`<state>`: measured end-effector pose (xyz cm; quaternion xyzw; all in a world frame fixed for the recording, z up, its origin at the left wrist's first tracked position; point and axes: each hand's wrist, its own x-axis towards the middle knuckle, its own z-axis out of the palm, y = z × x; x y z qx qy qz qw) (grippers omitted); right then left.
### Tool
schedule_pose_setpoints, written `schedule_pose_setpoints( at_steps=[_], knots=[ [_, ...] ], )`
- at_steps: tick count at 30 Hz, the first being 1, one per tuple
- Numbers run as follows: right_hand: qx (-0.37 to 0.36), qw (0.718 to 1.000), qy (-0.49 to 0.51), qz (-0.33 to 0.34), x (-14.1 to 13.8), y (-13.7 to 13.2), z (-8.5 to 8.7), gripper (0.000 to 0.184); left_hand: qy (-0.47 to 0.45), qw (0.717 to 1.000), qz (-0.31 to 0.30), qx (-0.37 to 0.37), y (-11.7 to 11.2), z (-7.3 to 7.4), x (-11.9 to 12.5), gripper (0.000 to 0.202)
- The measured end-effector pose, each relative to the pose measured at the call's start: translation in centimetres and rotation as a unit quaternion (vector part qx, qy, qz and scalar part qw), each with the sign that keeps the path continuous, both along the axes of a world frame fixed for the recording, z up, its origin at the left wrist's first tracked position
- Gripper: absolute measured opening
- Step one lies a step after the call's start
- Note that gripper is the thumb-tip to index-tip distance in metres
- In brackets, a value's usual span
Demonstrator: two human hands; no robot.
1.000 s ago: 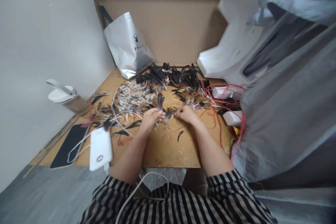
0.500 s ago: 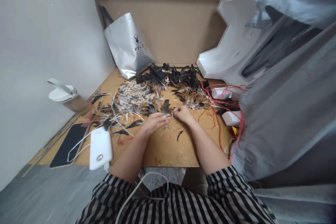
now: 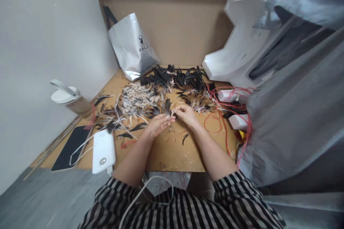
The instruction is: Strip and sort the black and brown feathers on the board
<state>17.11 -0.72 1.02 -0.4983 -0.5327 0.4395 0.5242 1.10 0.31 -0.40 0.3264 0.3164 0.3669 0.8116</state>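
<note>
At the far left, a white-lidded bottle point(image 3: 70, 101) is seen against the wall, with a dark phone point(image 3: 70, 147) and a white power bank point(image 3: 103, 151) laid on the near left of the bench point(image 3: 172, 155). Behind them, a silver bag point(image 3: 131, 47) is propped against the cardboard back.

Loose pale and dark feathers point(image 3: 137, 98) are spread over the middle of the bench. Just in front of that heap, the left hand point(image 3: 158, 124) is held palm up, its fingers loosely curled and parted; whether anything is pinched there cannot be told. A small dark feather point(image 3: 167, 106) is raised between the two hands, its long axis roughly upright, tip pointing away from the person. Its lower end appears to be clamped in the fingertips of the right hand point(image 3: 185, 113), whose grip is drawn together on it. The feather thus lies at the left edge of the right hand and just above the left fingertips, so the right hand is the nearer one.

Further right, a black feather pile point(image 3: 188, 77) and red wires point(image 3: 217, 116) are seen, beside white blocks point(image 3: 238, 121).
</note>
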Motion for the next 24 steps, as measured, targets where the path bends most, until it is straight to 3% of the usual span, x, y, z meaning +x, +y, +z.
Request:
schedule_pose_setpoints(
  at_steps=[6,14,24],
  knots=[
    [0.035,0.999,0.012,-0.009,-0.9,0.3,-1.0,0.017,0.028,1.000,-0.003,0.011,-0.1,-0.1,0.1,0.005],
    [0.036,0.999,-0.014,0.000,-1.2,0.1,-0.9,0.013,0.050,0.998,-0.006,0.034,0.0,-0.2,0.1,0.009],
    [0.117,0.987,-0.094,-0.055,-1.6,-0.2,-0.9,0.011,-0.005,0.999,-0.007,-0.041,0.2,0.4,-0.3,0.009]
  ],
)
